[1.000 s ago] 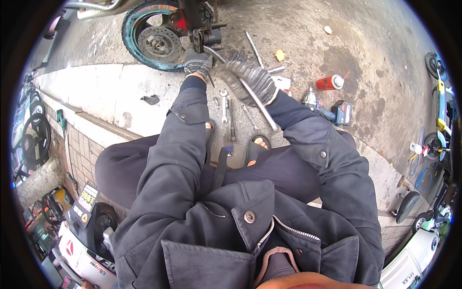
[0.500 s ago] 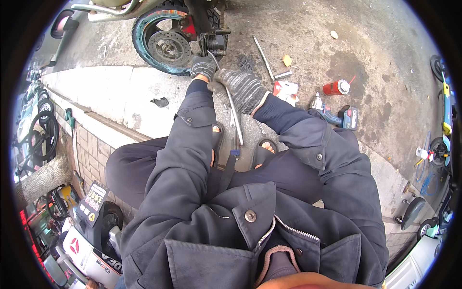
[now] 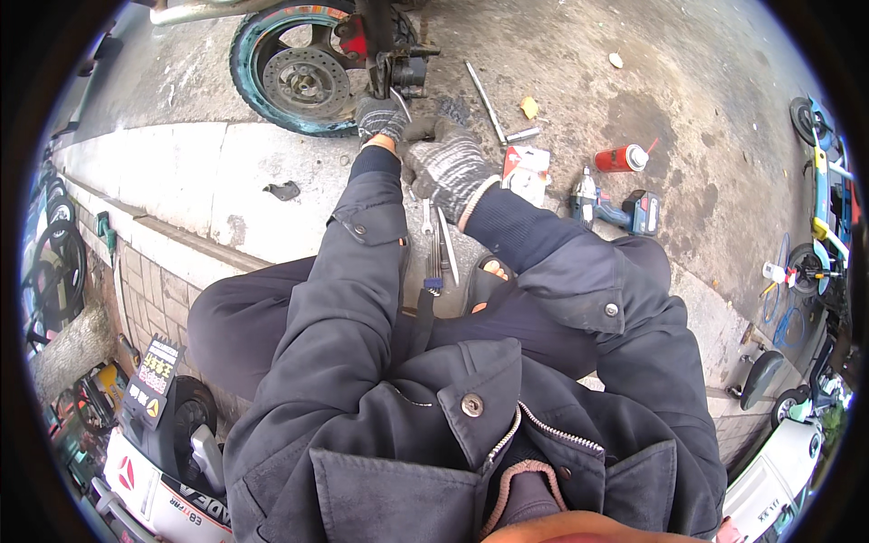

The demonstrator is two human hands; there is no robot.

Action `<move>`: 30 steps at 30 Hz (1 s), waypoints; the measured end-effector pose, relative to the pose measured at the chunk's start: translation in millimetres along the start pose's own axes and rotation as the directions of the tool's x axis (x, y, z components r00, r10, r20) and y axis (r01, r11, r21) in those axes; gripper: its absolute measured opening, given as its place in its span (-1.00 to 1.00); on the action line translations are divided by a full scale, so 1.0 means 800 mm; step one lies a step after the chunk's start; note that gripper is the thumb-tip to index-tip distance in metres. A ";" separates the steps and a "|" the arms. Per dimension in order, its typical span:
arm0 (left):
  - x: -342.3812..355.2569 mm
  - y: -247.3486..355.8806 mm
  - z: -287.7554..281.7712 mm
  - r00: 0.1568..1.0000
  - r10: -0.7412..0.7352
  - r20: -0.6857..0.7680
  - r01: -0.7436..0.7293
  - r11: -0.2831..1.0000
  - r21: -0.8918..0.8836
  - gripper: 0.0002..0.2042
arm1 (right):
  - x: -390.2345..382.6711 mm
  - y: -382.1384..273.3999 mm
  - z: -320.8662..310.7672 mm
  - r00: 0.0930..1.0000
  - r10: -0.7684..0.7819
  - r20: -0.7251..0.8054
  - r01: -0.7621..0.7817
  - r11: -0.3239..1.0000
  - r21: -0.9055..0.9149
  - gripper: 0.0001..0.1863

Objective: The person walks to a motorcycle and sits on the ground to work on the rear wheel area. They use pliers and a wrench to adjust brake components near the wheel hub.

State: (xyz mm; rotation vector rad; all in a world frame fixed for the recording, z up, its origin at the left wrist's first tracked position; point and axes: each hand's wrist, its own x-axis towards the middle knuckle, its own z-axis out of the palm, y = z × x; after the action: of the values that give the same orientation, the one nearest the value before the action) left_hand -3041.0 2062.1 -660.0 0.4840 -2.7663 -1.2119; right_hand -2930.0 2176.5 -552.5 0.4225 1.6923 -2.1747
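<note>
My left hand (image 3: pixel 381 120), in a grey knit glove, is closed at the foot of the fork (image 3: pixel 384 68), beside a scooter wheel (image 3: pixel 303 77) with a brake disc and a teal-marked tyre. Its fingertips are hidden. In the matching glove, my right hand (image 3: pixel 445 167) wraps around a long metal bar (image 3: pixel 449 253) slanting between my feet and the fork. The bar's upper end shows beside my left hand; its middle is hidden by my right hand. A dark block-shaped part (image 3: pixel 410 72) sits right of the fork. A small wrench (image 3: pixel 427 217) lies by the bar.
Right of my hands lie a long-handled steel tool (image 3: pixel 487 100), a red-and-white package (image 3: pixel 527 172), a red spray can (image 3: pixel 621 158) and a cordless impact wrench (image 3: pixel 615 208). A dark scrap (image 3: pixel 282 191) rests on the pale kerb (image 3: pixel 181 172). Parked scooters stand on both sides.
My right hand has shifted slightly and now covers the middle of the bar, which earlier ran across in front of its fingers. My left hand stays at the fork. The view has tilted slightly.
</note>
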 end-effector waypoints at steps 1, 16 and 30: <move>-0.004 0.001 0.001 1.000 0.002 -0.004 -0.002 1.000 -0.001 -0.53 | 0.002 0.007 0.003 0.995 -0.098 0.010 0.098 0.994 0.049 -0.83; 0.005 0.009 0.017 0.997 0.028 -0.066 -0.024 0.998 0.053 -0.67 | 0.033 0.019 -0.049 0.989 -0.102 -0.104 0.043 0.887 -0.460 -0.61; 0.006 0.005 0.007 0.997 -0.079 0.013 0.078 0.995 0.062 -0.60 | 0.015 -0.021 0.017 0.958 0.276 0.078 -0.282 0.861 0.423 -0.83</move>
State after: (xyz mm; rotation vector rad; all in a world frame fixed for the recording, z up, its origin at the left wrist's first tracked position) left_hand -3047.8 2067.0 -661.4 0.5968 -2.8295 -1.1538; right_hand -2948.6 2165.7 -539.9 0.7167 1.0454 -2.3059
